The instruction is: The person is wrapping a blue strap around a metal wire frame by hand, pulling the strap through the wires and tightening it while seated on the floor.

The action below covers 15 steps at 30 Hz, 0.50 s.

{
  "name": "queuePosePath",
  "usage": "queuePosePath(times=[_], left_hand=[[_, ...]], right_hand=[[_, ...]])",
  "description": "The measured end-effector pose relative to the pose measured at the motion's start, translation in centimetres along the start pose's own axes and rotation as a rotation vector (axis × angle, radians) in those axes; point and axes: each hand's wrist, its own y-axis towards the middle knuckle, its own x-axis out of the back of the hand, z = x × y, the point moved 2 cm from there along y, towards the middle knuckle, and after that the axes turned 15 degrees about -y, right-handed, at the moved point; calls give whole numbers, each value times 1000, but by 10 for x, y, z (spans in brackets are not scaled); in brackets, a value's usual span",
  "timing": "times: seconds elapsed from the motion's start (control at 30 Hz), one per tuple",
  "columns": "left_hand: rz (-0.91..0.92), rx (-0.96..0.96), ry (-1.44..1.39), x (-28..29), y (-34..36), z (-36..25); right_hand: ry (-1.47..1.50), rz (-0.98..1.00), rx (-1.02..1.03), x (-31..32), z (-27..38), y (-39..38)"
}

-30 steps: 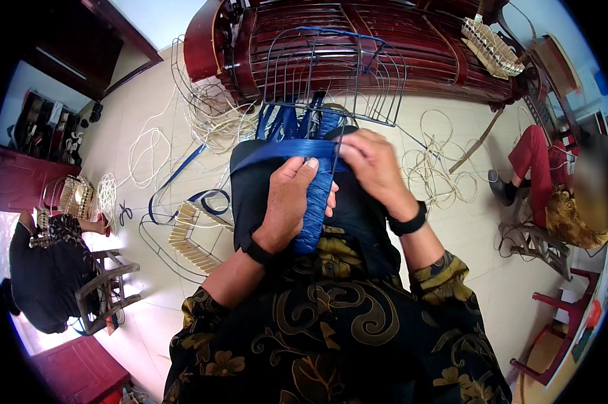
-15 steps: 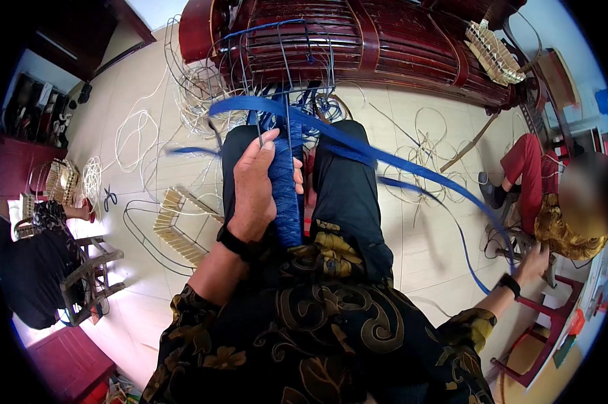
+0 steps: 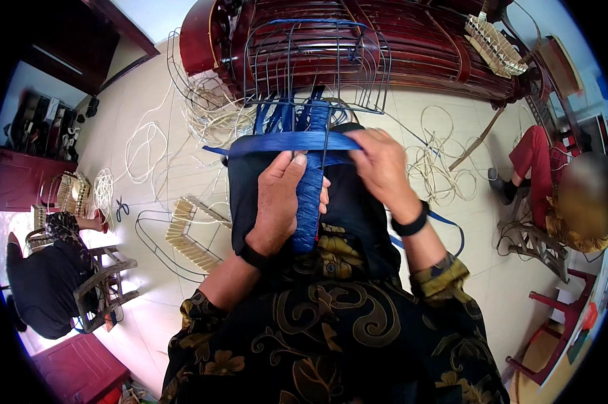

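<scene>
A dark wire basket frame (image 3: 317,21) rests over my lap, its cage end pointing away from me. Its near part is wrapped in a band of blue plastic strip weaving (image 3: 307,209). My left hand (image 3: 274,200) is closed round this band, thumb on top and fingertips showing at its right side. A wide, flat blue strip (image 3: 270,143) lies crosswise over the frame just beyond my left thumb. My right hand (image 3: 385,167) pinches this strip at the frame's right side. Several loose blue strips (image 3: 267,116) hang under the cage.
A dark red slatted bench (image 3: 412,47) stands ahead, with a pale woven basket (image 3: 496,47) on its right. Pale cane coils (image 3: 438,158) lie on the floor. Left are a half-woven frame (image 3: 189,232) and scissors (image 3: 121,210). People sit at both sides.
My right hand has come in from far right to the frame, and the long strip now lies across it. My left hand keeps its hold. The view has shifted slightly.
</scene>
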Motion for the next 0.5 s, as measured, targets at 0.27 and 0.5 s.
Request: queuePosePath(times=[0.27, 0.5], left_hand=[[-108, -36, -95, 26, 14, -11], [-83, -66, -59, 26, 19, -7]], right_hand=[[-706, 23, -1204, 225, -278, -237], [-1090, -51, -1130, 276, -250, -244]])
